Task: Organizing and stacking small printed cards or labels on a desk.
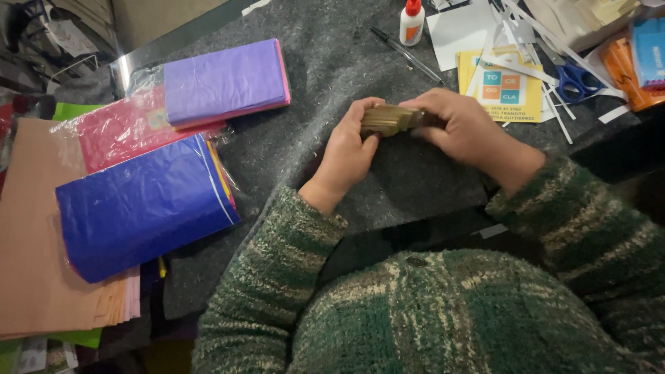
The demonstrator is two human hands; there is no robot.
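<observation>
Hands grip 1 folded olive paper wad (389, 119): left hand (350, 149) pinching its near end, right hand (464, 125) clasping the other, above grey felt (325, 76).

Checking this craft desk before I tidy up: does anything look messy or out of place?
White paper strips lie scattered askew over the blue-handled scissors and yellow card at top right. Otherwise, nothing stands out: both hands, left hand and right hand, hold a folded olive paper bundle.

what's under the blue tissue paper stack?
Under the blue tissue paper stack lie a tan paper sheet and the red tissue pack, with thin colored sheet edges peeking out right. Whatever sits beneath its middle is covered.
</observation>
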